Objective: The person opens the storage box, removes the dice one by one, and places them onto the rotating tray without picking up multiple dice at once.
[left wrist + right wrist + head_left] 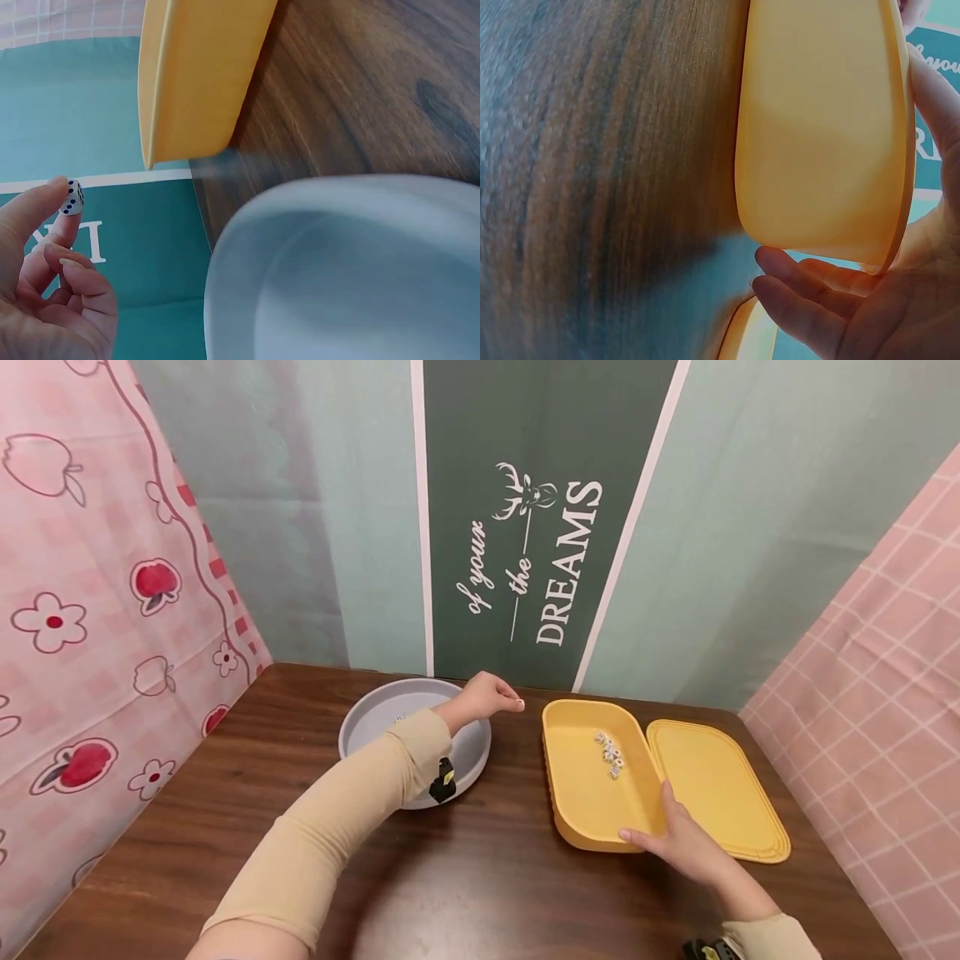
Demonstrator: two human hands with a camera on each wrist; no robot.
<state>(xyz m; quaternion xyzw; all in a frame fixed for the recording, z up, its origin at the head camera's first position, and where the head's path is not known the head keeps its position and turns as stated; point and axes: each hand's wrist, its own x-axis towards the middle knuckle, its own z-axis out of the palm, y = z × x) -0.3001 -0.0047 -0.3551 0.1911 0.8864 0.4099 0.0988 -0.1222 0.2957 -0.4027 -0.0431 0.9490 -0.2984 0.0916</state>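
Observation:
Between its thumb and forefinger my left hand [489, 695] pinches a white die with dark pips [72, 199]. In the head view that hand is above the table, between the grey plate [351, 727] and the yellow box [577, 806]. Several small dice [611, 756] lie inside the box. My right hand [686, 843] grips the box at its near right corner, the thumb on the rim and the other fingers against the outer wall [817, 135]. A few white dice [400, 718] show on the plate, which my left forearm partly covers.
A flat yellow lid [720, 789] lies on the brown wooden table [465, 877], just right of the box. Behind the table hangs a green cloth with lettering [525, 427]. Pink patterned cloths line the left [82, 693] and right [892, 718] sides.

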